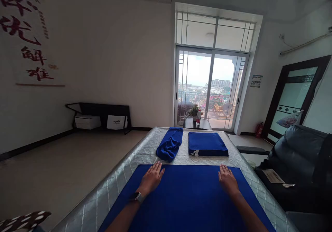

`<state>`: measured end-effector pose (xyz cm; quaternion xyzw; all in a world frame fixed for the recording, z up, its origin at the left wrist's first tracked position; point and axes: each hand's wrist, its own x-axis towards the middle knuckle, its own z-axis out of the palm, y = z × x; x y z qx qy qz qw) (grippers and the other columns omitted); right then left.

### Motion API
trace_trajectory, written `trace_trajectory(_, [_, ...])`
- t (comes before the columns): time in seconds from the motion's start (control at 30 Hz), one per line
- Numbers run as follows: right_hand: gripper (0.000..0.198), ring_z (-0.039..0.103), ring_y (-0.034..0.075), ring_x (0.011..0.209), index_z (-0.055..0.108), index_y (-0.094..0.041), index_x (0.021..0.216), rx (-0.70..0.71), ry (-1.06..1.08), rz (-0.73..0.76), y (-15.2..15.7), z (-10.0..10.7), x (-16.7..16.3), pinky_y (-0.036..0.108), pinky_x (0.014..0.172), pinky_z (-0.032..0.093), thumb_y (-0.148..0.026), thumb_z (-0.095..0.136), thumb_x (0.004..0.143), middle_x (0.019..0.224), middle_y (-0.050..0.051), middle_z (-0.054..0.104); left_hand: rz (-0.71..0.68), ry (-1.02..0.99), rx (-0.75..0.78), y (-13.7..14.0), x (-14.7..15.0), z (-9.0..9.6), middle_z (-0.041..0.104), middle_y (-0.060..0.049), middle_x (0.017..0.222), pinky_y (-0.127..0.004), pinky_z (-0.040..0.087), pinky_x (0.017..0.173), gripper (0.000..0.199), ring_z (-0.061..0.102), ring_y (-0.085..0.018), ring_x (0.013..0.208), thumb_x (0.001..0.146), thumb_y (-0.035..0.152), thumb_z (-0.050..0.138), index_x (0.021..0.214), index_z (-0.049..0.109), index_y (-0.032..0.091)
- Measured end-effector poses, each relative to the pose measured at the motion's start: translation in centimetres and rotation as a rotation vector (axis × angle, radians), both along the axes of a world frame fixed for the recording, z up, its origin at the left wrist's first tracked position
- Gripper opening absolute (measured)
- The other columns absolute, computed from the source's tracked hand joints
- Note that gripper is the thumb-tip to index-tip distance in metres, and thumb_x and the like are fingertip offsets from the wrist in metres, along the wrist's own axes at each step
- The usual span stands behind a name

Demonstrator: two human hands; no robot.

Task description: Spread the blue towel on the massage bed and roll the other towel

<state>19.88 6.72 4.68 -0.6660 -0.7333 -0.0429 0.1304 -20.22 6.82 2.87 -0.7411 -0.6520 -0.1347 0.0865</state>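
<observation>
A blue cloth (189,197) lies spread flat across the near part of the table. My left hand (151,179) rests palm down near its far left edge, fingers stretched out, a watch on the wrist. Near the far right edge, my right hand (228,179) also lies flat with its fingers extended. Beyond the cloth, a neat stack of folded blue cloths (207,143) shows a white tag at its front corner. To the left of that stack sits a loosely crumpled blue cloth (169,145).
The table has a silvery quilted cover (109,187). A black leather armchair (298,155) stands close on the right, with a card (273,176) on it. At the far end, a small table (190,124) bears a plant and a bottle (198,117). A black bench (103,110) stands along the wall.
</observation>
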Motion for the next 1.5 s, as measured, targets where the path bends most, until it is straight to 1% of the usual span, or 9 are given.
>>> trace_trajectory(0.17, [0.055, 0.027, 0.018, 0.147, 0.035, -0.013, 0.152, -0.117, 0.015, 0.224, -1.6, -1.7, -9.4, 0.036, 0.120, 0.022, -0.033, 0.024, 0.101, 0.158, 0.008, 0.035, -0.240, 0.015, -0.010, -1.6, 11.2, -0.5, 0.046, -0.011, 0.153, -0.038, 0.037, 0.116, 0.051, 0.040, -0.021, 0.143, 0.104, 0.040, 0.028, 0.144, 0.047, 0.015])
trace_trajectory(0.27, [0.058, 0.022, 0.019, 0.149, 0.029, -0.013, 0.153, -0.205, 0.010, 0.302, -1.9, -3.1, -11.9, 0.037, 0.121, 0.021, -0.030, 0.025, 0.099, 0.161, 0.006, 0.026, -0.342, 0.011, 0.009, -2.4, 14.3, -2.0, 0.043, -0.011, 0.154, -0.043, 0.036, 0.118, 0.050, 0.036, -0.022, 0.144, 0.105, 0.035, 0.026, 0.148, 0.042, 0.016])
trace_trajectory(0.43, [0.062, 0.009, 0.024, 0.151, 0.014, -0.014, 0.156, -0.236, 0.047, 0.356, -1.7, -4.7, -11.7, 0.046, 0.123, 0.012, -0.035, 0.024, 0.099, 0.164, 0.008, 0.010, -0.381, -0.030, 0.020, -2.6, 14.3, -3.9, 0.042, -0.013, 0.155, -0.048, 0.036, 0.118, 0.051, 0.034, -0.024, 0.146, 0.105, 0.035, 0.024, 0.151, 0.034, 0.016])
trace_trajectory(0.67, [0.062, 0.007, 0.024, 0.151, 0.015, -0.014, 0.157, -0.210, 0.073, 0.367, -2.3, -4.4, -11.4, 0.046, 0.123, 0.010, -0.036, 0.024, 0.099, 0.164, 0.009, 0.009, -0.364, -0.026, 0.008, -2.0, 14.0, -4.6, 0.042, -0.011, 0.156, -0.050, 0.035, 0.118, 0.051, 0.030, -0.024, 0.147, 0.104, 0.038, 0.026, 0.151, 0.034, 0.019])
trace_trajectory(0.93, [0.060, 0.010, 0.022, 0.151, 0.019, -0.011, 0.156, -0.222, 0.059, 0.305, -2.9, -3.3, -11.7, 0.044, 0.123, 0.012, -0.032, 0.019, 0.099, 0.164, 0.010, 0.015, -0.266, -0.087, -0.055, -2.8, 14.4, -3.2, 0.041, -0.015, 0.156, -0.050, 0.034, 0.119, 0.059, 0.032, -0.026, 0.146, 0.104, 0.046, 0.021, 0.150, 0.037, 0.013])
trace_trajectory(1.07, [0.063, 0.014, 0.020, 0.150, 0.021, -0.009, 0.155, -0.218, 0.052, 0.185, -3.2, -3.1, -9.0, 0.042, 0.122, 0.013, -0.037, 0.015, 0.099, 0.163, 0.010, 0.020, -0.212, -0.073, -0.108, -3.5, 11.3, -2.9, 0.038, -0.015, 0.157, -0.049, 0.033, 0.119, 0.063, 0.032, -0.027, 0.146, 0.102, 0.051, 0.022, 0.150, 0.035, 0.012])
trace_trajectory(1.17, [0.065, 0.015, 0.018, 0.150, 0.024, -0.011, 0.155, -0.191, -0.001, 0.087, -3.3, -3.7, -3.4, 0.040, 0.123, 0.013, -0.041, 0.016, 0.098, 0.163, 0.006, 0.021, -0.160, -0.024, -0.088, -4.4, 5.0, -3.9, 0.037, -0.011, 0.157, -0.049, 0.033, 0.118, 0.058, 0.033, -0.026, 0.146, 0.102, 0.050, 0.027, 0.151, 0.035, 0.020])
trace_trajectory(1.37, [0.069, 0.023, 0.022, 0.148, 0.035, -0.011, 0.152, -0.074, -0.031, -0.079, -3.2, -8.0, 11.9, 0.045, 0.121, 0.023, -0.045, 0.021, 0.093, 0.161, 0.007, 0.028, -0.131, 0.121, 0.047, -8.0, -10.7, -7.7, 0.050, 0.002, 0.150, -0.046, 0.039, 0.114, 0.043, 0.041, -0.024, 0.142, 0.099, 0.035, 0.035, 0.137, 0.054, 0.040])
trace_trajectory(1.5, [0.071, 0.028, 0.023, 0.146, 0.039, -0.009, 0.150, -0.015, 0.022, -0.084, -2.8, -10.7, 16.6, 0.046, 0.120, 0.027, -0.046, 0.021, 0.092, 0.158, 0.010, 0.033, -0.075, 0.084, 0.122, -9.3, -14.2, -8.9, 0.048, 0.002, 0.151, -0.044, 0.046, 0.108, 0.047, 0.045, -0.023, 0.139, 0.098, 0.036, 0.033, 0.143, 0.047, 0.038])
